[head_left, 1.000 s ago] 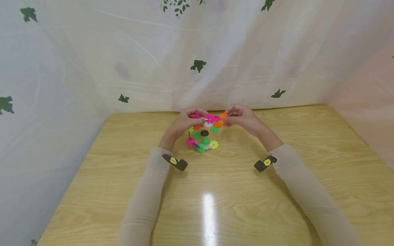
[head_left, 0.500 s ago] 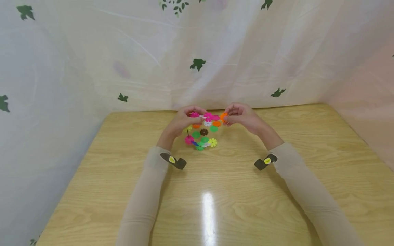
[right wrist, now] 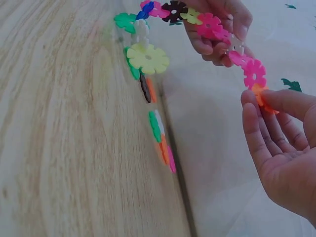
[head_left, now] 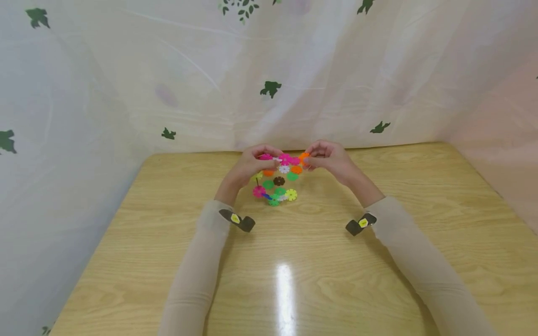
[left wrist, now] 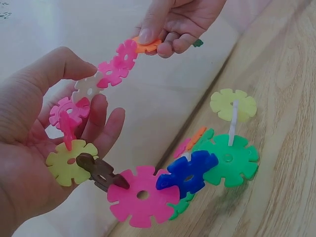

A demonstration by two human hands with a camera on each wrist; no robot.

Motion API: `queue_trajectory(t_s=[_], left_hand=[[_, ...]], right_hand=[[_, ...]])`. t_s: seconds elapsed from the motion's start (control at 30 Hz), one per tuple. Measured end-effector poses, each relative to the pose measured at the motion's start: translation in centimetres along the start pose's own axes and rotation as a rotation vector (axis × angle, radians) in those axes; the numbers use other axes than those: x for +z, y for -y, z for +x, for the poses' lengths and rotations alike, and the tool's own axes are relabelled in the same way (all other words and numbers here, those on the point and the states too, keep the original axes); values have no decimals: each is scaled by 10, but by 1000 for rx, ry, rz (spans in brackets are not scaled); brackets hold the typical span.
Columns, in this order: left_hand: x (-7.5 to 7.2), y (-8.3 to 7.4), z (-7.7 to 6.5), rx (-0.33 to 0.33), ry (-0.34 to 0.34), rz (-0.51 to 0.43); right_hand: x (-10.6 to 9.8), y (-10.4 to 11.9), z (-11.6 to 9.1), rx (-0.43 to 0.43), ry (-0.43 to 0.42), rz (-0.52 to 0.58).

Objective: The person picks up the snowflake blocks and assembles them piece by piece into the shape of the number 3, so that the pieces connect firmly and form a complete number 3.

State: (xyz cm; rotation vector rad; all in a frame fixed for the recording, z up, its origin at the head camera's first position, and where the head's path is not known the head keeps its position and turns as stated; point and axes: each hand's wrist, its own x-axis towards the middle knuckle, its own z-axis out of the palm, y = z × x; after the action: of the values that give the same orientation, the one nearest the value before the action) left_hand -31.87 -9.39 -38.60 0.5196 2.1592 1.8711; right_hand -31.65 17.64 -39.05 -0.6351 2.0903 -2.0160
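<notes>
A curved chain of interlocking plastic snowflake discs hangs between the two hands. My left hand (head_left: pixel 248 167) pinches a white disc (left wrist: pixel 88 90) of it between thumb and fingers, and pink and yellow discs lie along the palm. At the chain's upper end, my right hand (head_left: pixel 332 158) pinches an orange disc (right wrist: pixel 258 94), joined to a pink disc (right wrist: pixel 255 73). Below the left palm the chain runs through a brown disc (left wrist: pixel 103 173), a large pink disc (left wrist: pixel 143 196), a blue disc (left wrist: pixel 192 174) and a green disc (left wrist: pixel 231 160) to a pale yellow disc (left wrist: pixel 234 103).
Several loose discs lie on the wooden table (head_left: pixel 336 270), among them a brown disc (head_left: pixel 279 181), a white disc (head_left: pixel 284 169) and an orange disc (head_left: pixel 296 170). A pale curtain (head_left: pixel 201 84) with green leaf shapes hangs behind the table's back edge.
Both hands keep their hold on the chain at nearly the same place. The orange disc in the right hand has shifted very slightly left toward the pink discs.
</notes>
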Motion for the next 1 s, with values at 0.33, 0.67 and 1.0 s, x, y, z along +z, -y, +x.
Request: queue_trajectory(t_s=[0.33,0.67,1.0], left_hand=[[1,3,3,-44,-13,-103],[1,2,3,-59,-14,-97],[0,0,1,-44,-26,-47]], right_hand=[[5,0,-2,-110,-87,4],[5,3,-1,-106,-93,29],[-3,5,1,95,-52,-94]])
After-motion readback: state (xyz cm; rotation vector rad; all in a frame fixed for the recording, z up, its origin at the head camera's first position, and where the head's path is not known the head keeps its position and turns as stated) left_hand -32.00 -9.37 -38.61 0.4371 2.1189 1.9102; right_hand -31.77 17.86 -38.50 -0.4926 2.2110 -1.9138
